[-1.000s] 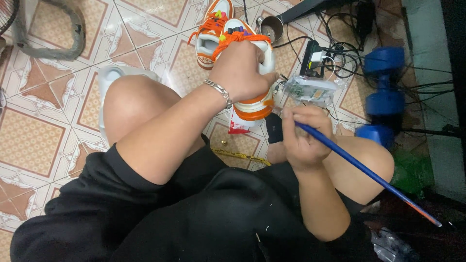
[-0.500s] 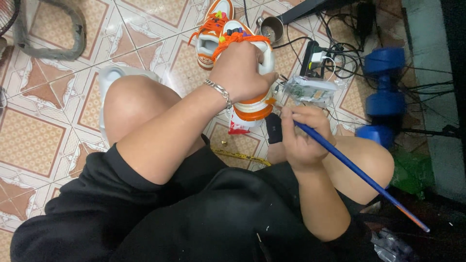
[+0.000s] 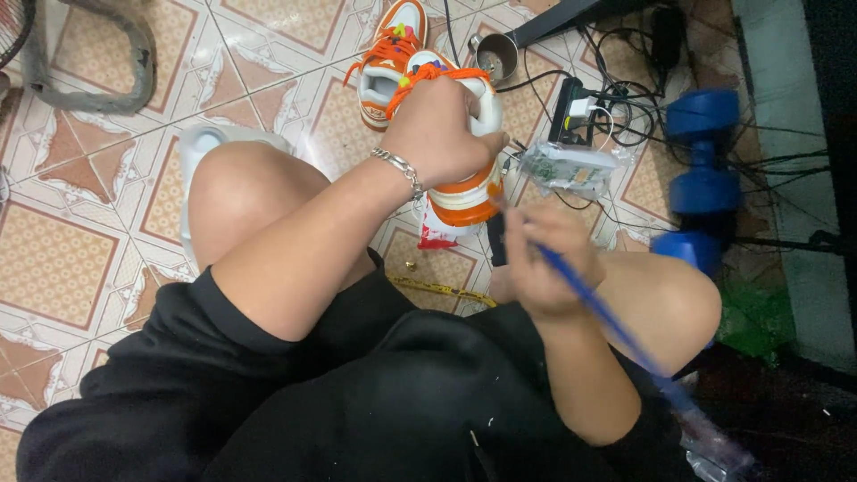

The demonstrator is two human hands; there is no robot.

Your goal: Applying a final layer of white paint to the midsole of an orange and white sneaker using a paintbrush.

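Patterned floor tiles in cream and brown fill what I see from the head camera, with a tangle of cables, a blue dumbbell and a second orange-and-white shoe lying beyond the knees. My left hand is closed over the top of an orange-and-white sneaker, holding it upright on the floor between the legs. My right hand grips a thin blue-handled brush, its tip touching the sneaker's side near the orange sole. I judge the work to be under way; how much of the shoe is finished I cannot tell, since the hands cover most of it.
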